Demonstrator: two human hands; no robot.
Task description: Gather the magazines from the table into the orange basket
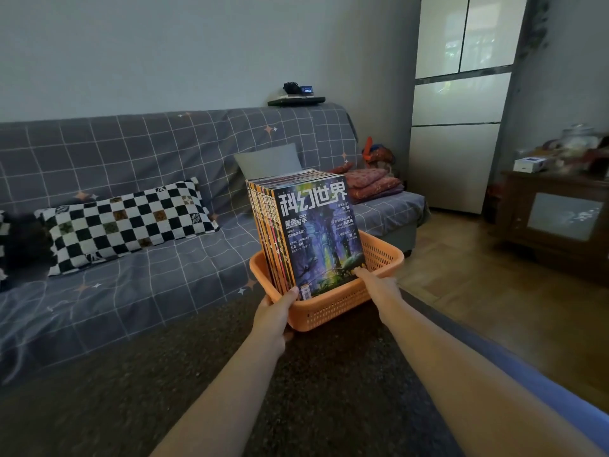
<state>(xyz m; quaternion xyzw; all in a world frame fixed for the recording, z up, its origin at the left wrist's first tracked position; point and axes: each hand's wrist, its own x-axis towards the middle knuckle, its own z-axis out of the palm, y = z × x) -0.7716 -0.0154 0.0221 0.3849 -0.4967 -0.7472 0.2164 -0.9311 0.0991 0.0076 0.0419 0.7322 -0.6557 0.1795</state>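
Frame centre: my left hand (275, 319) grips the basket (333, 308) corner; my right hand (379, 285) rests straight fingers on the magazines (313, 232). Standing tall and tilted, they could topple if I let go.

Stack of magazines (316, 232) standing upright in the orange basket (333, 308), center of the frame, front cover facing the camera — dark blue-purple art with big white Chinese title. The basket sits on a dark speckled table (230, 390). Left hand (275, 319) grips the basket's near-left corner, thumb against the stack's lower edge. Right hand (379, 285) reaches over the near-right rim, fingertips touching the cover's lower right corner. Behind it all, a grey grid-pattern sofa (131, 153) with a checkered pillow (128, 222) at left.
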